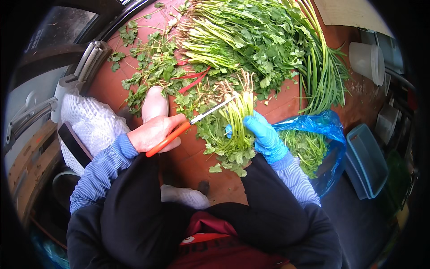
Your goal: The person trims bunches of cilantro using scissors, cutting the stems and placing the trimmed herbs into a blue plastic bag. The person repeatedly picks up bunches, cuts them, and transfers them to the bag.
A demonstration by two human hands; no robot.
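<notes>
My left hand (158, 132), ungloved, grips orange-handled scissors (173, 136). Their metal blades lie across the pale stems near the roots of a small cilantro bunch (237, 117). In a blue glove, my right hand (263, 132) is closed around that bunch, its roots up and its leaves hanging down between my knees. Beyond my hands a large pile of cilantro (248, 40) lies on the red tile floor, roots to the left. Long green garlic chives or similar stalks (322, 74) lie along its right side. Trimmed roots and loose leaves (208, 92) are scattered below the pile, beside a red ribbon (194, 80).
A blue plastic bag (332, 134) holding cut greens is right of my glove, next to stacked blue bins (368, 161). A white tub (366, 64) is farther right. At left, white foam netting (90, 117) has a phone (74, 144) against it. A pink boot (155, 104) shows ahead.
</notes>
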